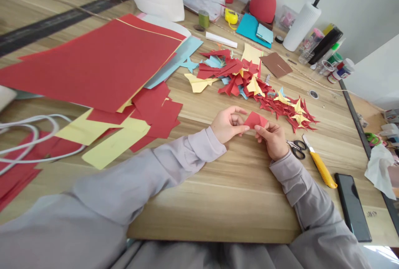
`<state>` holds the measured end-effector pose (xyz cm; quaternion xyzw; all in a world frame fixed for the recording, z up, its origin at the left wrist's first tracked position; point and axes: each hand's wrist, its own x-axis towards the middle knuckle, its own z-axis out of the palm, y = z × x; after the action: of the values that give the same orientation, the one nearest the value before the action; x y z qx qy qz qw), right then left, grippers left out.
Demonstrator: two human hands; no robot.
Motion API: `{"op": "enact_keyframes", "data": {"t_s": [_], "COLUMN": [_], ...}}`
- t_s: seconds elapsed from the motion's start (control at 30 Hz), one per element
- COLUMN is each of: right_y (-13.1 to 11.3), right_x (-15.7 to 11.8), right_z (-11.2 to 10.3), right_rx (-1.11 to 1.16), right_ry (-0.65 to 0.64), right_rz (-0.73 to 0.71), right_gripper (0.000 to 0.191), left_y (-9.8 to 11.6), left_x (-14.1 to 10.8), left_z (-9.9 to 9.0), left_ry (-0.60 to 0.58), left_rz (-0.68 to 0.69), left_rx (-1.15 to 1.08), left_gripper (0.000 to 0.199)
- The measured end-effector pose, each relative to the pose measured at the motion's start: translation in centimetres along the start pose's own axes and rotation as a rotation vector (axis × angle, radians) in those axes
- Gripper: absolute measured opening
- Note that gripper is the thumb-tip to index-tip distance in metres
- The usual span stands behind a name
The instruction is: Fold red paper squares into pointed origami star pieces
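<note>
A small piece of red paper (254, 119) with a crease across it is held up just over the table between my two hands. My left hand (227, 124) pinches its left edge between thumb and fingers. On the other side, my right hand (273, 139) grips the lower right part, thumb on top and fingers curled behind. Just beyond lies a heap of folded red, yellow and blue paper shapes (240, 80), with small red and yellow paper stars (296, 111) at its right end. Black-handled scissors (298, 149) lie right beside my right wrist.
Large red paper sheets (102, 59) and cut red and yellow pieces (115, 144) cover the left side. A yellow utility knife (322, 167) and a phone (353, 206) lie at right. Bottles (302, 24), a tape measure (231, 16) and blue paper (254, 30) stand or lie behind. A white cable (34, 136) loops at left.
</note>
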<state>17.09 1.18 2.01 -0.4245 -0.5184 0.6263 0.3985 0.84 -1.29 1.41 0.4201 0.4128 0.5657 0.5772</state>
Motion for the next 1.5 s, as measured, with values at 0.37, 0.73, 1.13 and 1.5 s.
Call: {"op": "enact_keyframes", "data": {"t_s": [0.37, 0.73, 1.13, 1.5], "right_y": [-0.13, -0.19, 0.14, 0.36], "right_x": [0.14, 0.23, 0.26, -0.05], "right_z": [-0.44, -0.50, -0.56, -0.63], "right_rx": [0.047, 0.081, 0.084, -0.047], "right_ry": [-0.051, -0.038, -0.021, -0.072], "right_rz": [0.056, 0.092, 0.048, 0.026], "right_gripper": [0.028, 0.033, 0.032, 0.025], "left_y": [0.04, 0.05, 0.22, 0.10], "left_x": [0.17, 0.35, 0.21, 0.11], "left_z": [-0.24, -0.38, -0.39, -0.24], "left_ry": [-0.057, -0.011, -0.016, 0.023], "left_rz": [-0.067, -0.131, -0.103, -0.047], "left_rx": [-0.071, -0.156, -0.108, -0.092], "left_gripper": [0.047, 0.046, 0.040, 0.035]}}
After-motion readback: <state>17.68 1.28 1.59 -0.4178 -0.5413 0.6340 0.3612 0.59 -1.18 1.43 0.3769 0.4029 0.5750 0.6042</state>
